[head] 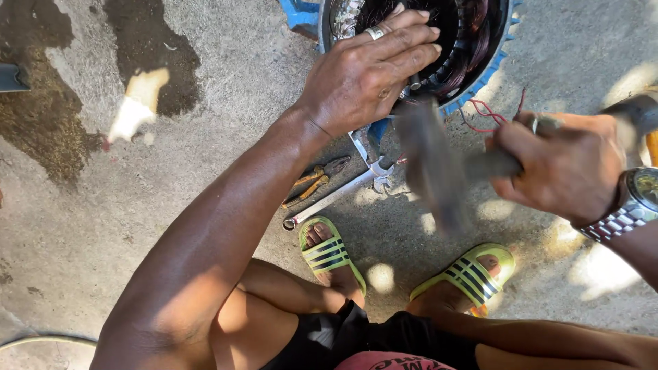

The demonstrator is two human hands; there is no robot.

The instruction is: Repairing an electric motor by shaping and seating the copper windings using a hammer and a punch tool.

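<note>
Looking down from the head camera, I see my left hand [363,75] resting on the rim of a blue motor housing [473,85] at the top edge of the concrete floor [226,89], its grip draped over the dark copper windings [473,34] rather than clenched on anything I can make out. My right hand [558,164] is clenched around the handle of a hammer [432,164], whose head is motion-blurred just below the housing. Red wires [490,113] trail from the housing beside that hand. On the floor between housing and my green sandals [329,253] lie a spanner [336,196] and orange-handled pliers [315,181], close together.
</note>
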